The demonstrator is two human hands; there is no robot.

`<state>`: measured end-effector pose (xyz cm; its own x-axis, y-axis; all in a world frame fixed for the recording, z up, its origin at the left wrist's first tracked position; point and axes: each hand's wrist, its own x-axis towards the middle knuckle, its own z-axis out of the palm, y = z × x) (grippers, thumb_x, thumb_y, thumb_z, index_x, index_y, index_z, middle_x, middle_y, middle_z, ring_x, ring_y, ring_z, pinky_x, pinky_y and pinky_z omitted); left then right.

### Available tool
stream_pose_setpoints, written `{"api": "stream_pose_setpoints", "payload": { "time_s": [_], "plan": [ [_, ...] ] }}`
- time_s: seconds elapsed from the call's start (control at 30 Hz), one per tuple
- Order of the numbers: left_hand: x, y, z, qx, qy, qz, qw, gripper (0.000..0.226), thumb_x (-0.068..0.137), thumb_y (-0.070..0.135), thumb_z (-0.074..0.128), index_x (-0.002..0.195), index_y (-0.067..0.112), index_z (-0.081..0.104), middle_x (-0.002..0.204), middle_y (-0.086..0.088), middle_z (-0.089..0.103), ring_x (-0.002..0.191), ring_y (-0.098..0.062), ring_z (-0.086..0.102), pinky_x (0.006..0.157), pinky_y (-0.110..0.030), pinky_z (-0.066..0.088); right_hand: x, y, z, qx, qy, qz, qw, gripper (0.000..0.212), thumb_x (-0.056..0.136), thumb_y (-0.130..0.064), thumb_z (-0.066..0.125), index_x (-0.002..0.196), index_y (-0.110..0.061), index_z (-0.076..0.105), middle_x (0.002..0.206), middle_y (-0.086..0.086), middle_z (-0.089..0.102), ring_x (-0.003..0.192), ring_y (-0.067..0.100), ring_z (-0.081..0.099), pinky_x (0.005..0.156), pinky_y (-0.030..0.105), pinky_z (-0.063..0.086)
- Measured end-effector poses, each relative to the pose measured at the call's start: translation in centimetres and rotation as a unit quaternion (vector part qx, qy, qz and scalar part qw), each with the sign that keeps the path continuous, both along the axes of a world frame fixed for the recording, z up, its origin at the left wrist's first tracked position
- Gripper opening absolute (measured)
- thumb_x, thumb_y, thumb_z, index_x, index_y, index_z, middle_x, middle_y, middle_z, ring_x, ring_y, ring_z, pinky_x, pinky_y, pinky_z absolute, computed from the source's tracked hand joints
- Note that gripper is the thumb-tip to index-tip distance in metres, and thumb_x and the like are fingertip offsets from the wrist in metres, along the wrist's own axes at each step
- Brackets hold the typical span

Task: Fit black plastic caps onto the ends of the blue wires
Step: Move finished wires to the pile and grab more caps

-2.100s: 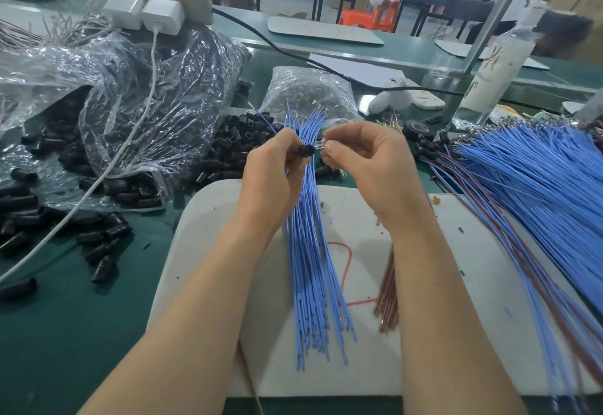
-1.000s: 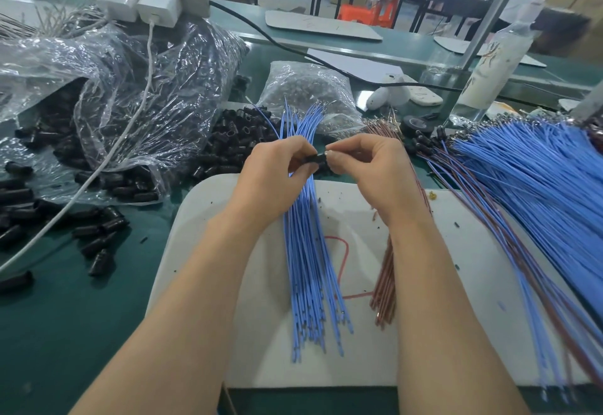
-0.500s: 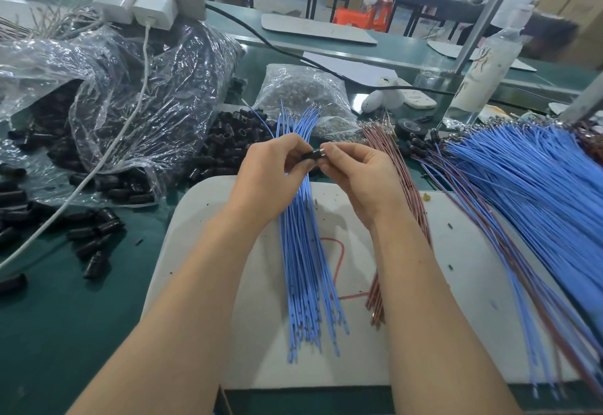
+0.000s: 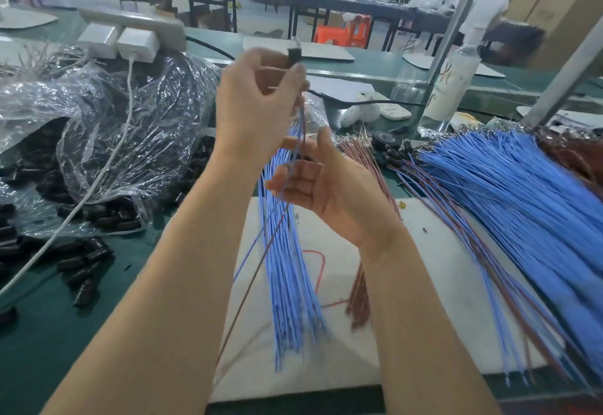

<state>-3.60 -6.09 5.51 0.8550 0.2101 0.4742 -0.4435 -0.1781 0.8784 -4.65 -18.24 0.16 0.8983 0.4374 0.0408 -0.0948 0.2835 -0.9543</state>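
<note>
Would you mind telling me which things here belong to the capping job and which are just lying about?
Job: black cap pinched in the left hand; blue wire bundle on the white board; loose black caps; large blue wire pile at right.
Lying about: spray bottle; power strip; tape roll; red wire.

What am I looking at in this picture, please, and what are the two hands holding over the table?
No machine here: a person works with bare hands, filmed by a camera worn on the head, looking down. The left hand is raised and pinches a black cap from which two thin wires hang. The right hand is open below, beside those wires. On the white mat lies a blue wire bundle; loose black caps lie on the green table.
</note>
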Motion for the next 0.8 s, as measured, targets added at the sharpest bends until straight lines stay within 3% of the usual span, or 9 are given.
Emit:
{"api": "stream_pose_setpoints", "payload": {
  "time_s": [0.1,0.2,0.27,0.33,0.4,0.43,0.53,0.67,0.8],
  "plan": [
    [0.0,-1.7,4.2,-0.134,-0.057,-0.018,0.989,0.006,0.093,0.015,0.058,0.089,0.018,0.054,0.078,0.004,0.069,0.066,-0.005,0.065,0.066,-0.018,0.053,-2.5,-3.2,1.8,-0.032,-0.057,-0.062,0.996,0.035,0.093,-0.037,0.045,0.093,-0.009,0.066,0.056,-0.004,0.042,0.051,0.014,0.050,0.050,0.020,0.043],
    [0.3,-5.3,5.1,-0.209,-0.048,-0.044,0.976,0.010,0.095,0.013,0.056,0.087,0.018,0.051,0.078,-0.001,0.067,0.065,-0.009,0.063,0.065,-0.020,0.053,-4.9,-7.3,2.5,-0.123,-0.093,-0.228,0.961,0.028,0.100,-0.027,0.044,0.085,-0.017,0.065,0.051,-0.010,0.039,0.042,0.006,0.035,0.041,0.015,0.028],
    [1.0,-8.6,4.2,-0.252,0.017,-0.076,0.964,0.006,0.095,0.013,0.055,0.091,0.014,0.051,0.074,-0.001,0.067,0.061,-0.007,0.065,0.062,-0.019,0.053,-5.6,-9.9,2.3,-0.258,-0.109,-0.359,0.890,0.020,0.100,-0.027,0.046,0.085,-0.024,0.059,0.051,-0.010,0.049,0.042,0.004,0.040,0.045,0.019,0.030],
    [2.0,-12.3,2.0,-0.279,0.123,-0.130,0.943,0.007,0.095,0.013,0.054,0.098,0.008,0.052,0.078,-0.005,0.068,0.063,-0.009,0.066,0.061,-0.022,0.056,-5.3,-12.7,1.2,-0.403,-0.110,-0.456,0.786,0.013,0.098,-0.027,0.048,0.086,-0.023,0.053,0.065,-0.008,0.061,0.058,0.013,0.055,0.056,0.027,0.031],
    [2.7,-16.2,-1.3,-0.198,0.231,-0.192,0.933,0.008,0.095,0.012,0.053,0.098,0.004,0.054,0.087,-0.013,0.065,0.072,-0.017,0.063,0.068,-0.027,0.053,-4.3,-14.9,-0.4,-0.505,-0.079,-0.500,0.700,0.009,0.097,-0.025,0.049,0.093,-0.019,0.054,0.087,0.006,0.068,0.087,0.027,0.061,0.063,0.032,0.029],
    [2.6,-18.1,-2.9,-0.150,0.270,-0.217,0.926,0.008,0.095,0.010,0.052,0.090,0.004,0.056,0.084,-0.016,0.061,0.074,-0.022,0.058,0.070,-0.031,0.048,-3.7,-15.6,-1.3,-0.537,-0.056,-0.501,0.677,0.012,0.097,-0.024,0.050,0.097,-0.014,0.057,0.096,0.011,0.068,0.096,0.029,0.060,0.067,0.033,0.031],
    [2.0,-21.9,-7.5,-0.067,0.323,-0.236,0.914,0.022,0.092,0.009,0.053,0.070,0.008,0.050,0.064,-0.014,0.047,0.061,-0.021,0.045,0.065,-0.033,0.035,-2.1,-16.8,-4.3,-0.600,0.000,-0.455,0.658,0.023,0.095,-0.026,0.051,0.105,-0.007,0.061,0.107,0.017,0.066,0.104,0.033,0.058,0.075,0.037,0.039],
    [1.2,-22.6,-9.4,0.012,0.308,-0.218,0.926,0.010,0.089,0.013,0.051,0.081,0.013,0.058,0.070,-0.013,0.058,0.060,-0.019,0.049,0.057,-0.026,0.037,-0.9,-17.6,-6.1,-0.631,-0.006,-0.444,0.636,0.020,0.092,-0.019,0.051,0.107,-0.010,0.062,0.109,0.014,0.064,0.104,0.032,0.057,0.075,0.036,0.040],
    [1.3,-21.5,-9.1,-0.032,0.305,-0.201,0.930,0.017,0.091,0.016,0.053,0.107,0.011,0.060,0.095,-0.003,0.061,0.081,-0.015,0.055,0.072,-0.026,0.042,-0.8,-17.3,-5.7,-0.614,-0.011,-0.468,0.636,0.018,0.092,-0.018,0.054,0.109,-0.014,0.060,0.112,0.012,0.060,0.104,0.033,0.054,0.080,0.037,0.041]
  ]
}}
